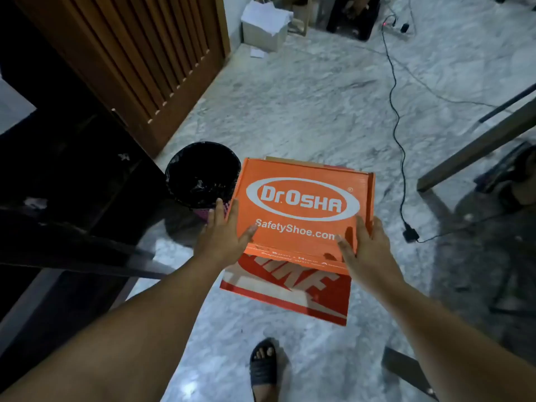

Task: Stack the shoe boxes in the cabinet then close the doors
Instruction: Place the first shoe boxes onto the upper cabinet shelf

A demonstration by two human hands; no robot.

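Head view looks down at two shoe boxes stacked on the floor. The orange box (301, 204) sits on top of the red box (290, 288). The red box sticks out toward the person, so the stack is not lined up.

The left hand (222, 236) is at the left edge of the orange box and the right hand (364, 245) is at its right edge. One hand on each side makes sense, because the box is wide and flat. The fingers of both hands are spread and reach along the sides, with the thumbs lying on the lid. I cannot tell if they are squeezing the box yet or only touching it.

Both boxes look like stiff cardboard with flat tops and sharp corners. The orange lid has big white letters.

Just left of the orange box stands a round bin (203, 172) lined with a shiny black bag. Farther left of the orange box is the dark cabinet (75, 158), with a brown slatted door (130, 59) open behind it. A thin black cable (396, 117) snakes over the pale stone floor (290, 105) to the right of the orange box. So the boxes are not in the cabinet yet.
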